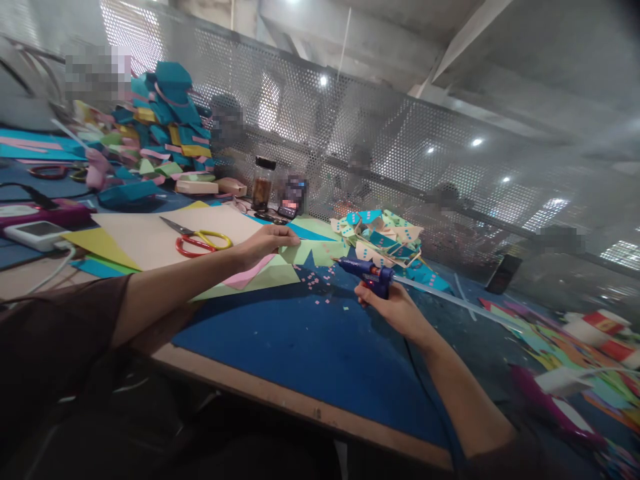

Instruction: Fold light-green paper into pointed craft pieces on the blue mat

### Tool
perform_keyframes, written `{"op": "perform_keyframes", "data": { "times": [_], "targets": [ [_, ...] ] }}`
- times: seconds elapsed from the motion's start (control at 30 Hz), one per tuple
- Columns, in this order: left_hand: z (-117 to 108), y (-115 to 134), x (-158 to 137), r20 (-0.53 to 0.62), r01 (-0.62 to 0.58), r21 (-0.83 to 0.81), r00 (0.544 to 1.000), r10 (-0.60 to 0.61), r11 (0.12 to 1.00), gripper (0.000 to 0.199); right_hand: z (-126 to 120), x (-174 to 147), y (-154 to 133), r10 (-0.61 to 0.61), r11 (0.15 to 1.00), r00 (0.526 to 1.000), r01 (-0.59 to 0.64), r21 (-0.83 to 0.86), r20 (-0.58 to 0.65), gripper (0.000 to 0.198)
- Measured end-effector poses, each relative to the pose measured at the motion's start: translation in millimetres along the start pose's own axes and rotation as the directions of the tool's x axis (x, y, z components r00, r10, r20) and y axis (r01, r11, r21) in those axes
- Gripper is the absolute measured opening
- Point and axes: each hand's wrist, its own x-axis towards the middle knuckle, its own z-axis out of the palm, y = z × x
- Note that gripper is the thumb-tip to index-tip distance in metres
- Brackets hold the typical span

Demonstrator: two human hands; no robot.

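My right hand grips a blue hot glue gun, its nozzle pointing left. A long clear glue stick sticks out of the gun's back end. Between the fingertips and thumb of my left hand is a light green paper piece, and the nozzle is close to its right part. Whether the tip touches the paper, I cannot tell. Small pink paper squares lie scattered on the blue tabletop below. Behind the gun is a pile of cut paper pieces with small coloured squares on them.
Scissors with red and yellow handles rest on paper sheets at the left. A lidded jar and a phone stand behind. Power strips are at the left and right. A perforated metal screen borders the far side.
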Motion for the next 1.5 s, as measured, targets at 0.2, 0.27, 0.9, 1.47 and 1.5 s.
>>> {"op": "perform_keyframes", "data": {
  "times": [0.2,0.27,0.9,1.47,1.5],
  "targets": [
    [0.4,0.3,0.6,0.005,0.011,-0.011,1.0,-0.01,1.0,0.025,0.1,-0.5,-1.5,0.001,1.0,1.0,-0.001,-0.028,0.001,0.034],
    [0.3,-0.3,1.2,0.005,0.009,-0.007,1.0,-0.009,1.0,0.026,0.1,-0.9,-2.5,0.008,0.999,1.0,-0.008,-0.034,0.003,0.035],
    [-0.8,-2.3,3.3,0.008,-0.007,0.008,1.0,0.007,1.0,0.022,0.4,-0.5,-3.8,-0.027,0.998,0.999,0.028,0.047,-0.03,0.034],
    [8.8,-0.1,-8.1,0.1,-0.053,0.079,0.994,0.045,0.995,0.021,8.9,2.4,-13.4,-0.021,0.995,0.949,0.052,0.091,-0.315,0.037],
    [10.0,0.2,-9.5,0.116,-0.062,0.1,0.992,0.05,0.993,0.021,9.2,2.4,-13.5,-0.02,0.995,0.947,0.049,0.083,-0.321,0.037]
  ]
}}
